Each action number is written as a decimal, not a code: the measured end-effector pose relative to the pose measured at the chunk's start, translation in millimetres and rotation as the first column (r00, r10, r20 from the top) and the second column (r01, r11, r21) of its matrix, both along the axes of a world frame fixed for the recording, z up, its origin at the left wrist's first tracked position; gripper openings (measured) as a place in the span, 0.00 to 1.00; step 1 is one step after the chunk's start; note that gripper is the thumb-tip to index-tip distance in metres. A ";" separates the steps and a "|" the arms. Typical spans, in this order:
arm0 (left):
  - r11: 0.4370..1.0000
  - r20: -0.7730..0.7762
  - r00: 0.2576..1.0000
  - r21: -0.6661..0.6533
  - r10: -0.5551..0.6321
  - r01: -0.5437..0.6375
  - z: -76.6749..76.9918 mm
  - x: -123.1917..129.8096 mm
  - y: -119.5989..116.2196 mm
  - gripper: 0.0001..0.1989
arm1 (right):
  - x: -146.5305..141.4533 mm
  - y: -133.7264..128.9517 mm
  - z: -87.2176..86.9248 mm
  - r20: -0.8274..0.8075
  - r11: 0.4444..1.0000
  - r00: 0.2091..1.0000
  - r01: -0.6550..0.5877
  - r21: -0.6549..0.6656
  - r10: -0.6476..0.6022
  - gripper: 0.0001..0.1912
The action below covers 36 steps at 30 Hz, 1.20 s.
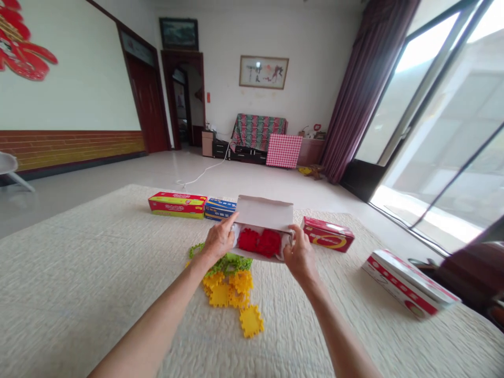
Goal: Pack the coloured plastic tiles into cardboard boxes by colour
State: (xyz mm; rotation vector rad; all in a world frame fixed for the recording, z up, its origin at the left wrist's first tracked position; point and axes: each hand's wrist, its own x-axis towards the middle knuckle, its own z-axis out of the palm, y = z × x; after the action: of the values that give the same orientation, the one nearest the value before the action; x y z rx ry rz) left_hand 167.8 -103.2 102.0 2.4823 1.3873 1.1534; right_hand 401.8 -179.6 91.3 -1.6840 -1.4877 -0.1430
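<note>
An open box with its white flap raised is held between my two hands, and red pieces lie inside it. My left hand grips the box's left end, thumb near the base of the flap. At the right end, my right hand has its fingers closed on the box's edge. Under and in front of the box, green pieces and yellow toothed pieces are heaped on the mat. One yellow square lies closest to me.
On the woven mat stand a red and yellow-green box and a blue box behind my left hand, a red box to the right, and a white and red box farther right.
</note>
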 end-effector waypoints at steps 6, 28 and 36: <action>0.956 0.005 0.996 0.280 0.091 -0.089 -31.4 -57.7 17.6 0.30 | -65.4 34.5 -40.5 -0.143 0.970 0.976 -0.132 0.203 0.162 0.26; 0.910 0.060 0.959 0.304 0.278 -0.283 -55.6 -122.0 68.8 0.27 | -130.3 114.6 -42.8 -0.125 0.918 0.933 -0.296 0.263 0.337 0.25; 0.899 0.104 0.960 0.339 0.259 -0.279 -25.9 -107.9 74.1 0.26 | -118.3 123.1 -19.9 -0.137 0.912 0.933 -0.281 0.298 0.332 0.25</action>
State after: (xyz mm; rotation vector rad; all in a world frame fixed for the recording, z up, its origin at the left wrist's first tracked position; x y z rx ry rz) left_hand 59.8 -29.1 76.2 2.5054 1.6813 1.6468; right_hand 283.4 -56.5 71.4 -1.1915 -1.4959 -0.0183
